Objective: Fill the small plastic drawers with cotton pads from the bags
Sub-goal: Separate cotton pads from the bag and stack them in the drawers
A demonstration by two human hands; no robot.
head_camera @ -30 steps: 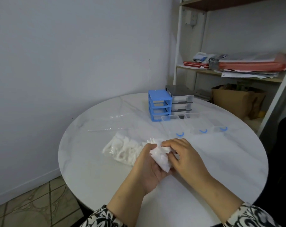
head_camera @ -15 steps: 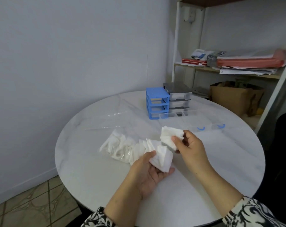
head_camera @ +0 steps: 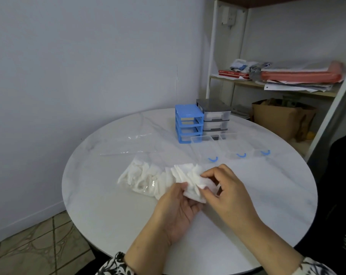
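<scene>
white cotton pads (head_camera: 190,179) sit pinched between both hands, left hand (head_camera: 178,211) and right hand (head_camera: 225,191), above the counter's (head_camera: 267,195) near edge.

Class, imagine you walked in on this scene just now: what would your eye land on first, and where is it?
First, the two hands at the near middle of the round white table: the left hand and right hand hold a bunch of white cotton pads. Next, the bright blue drawer frame at the table's far edge, beside a grey drawer unit.
</scene>
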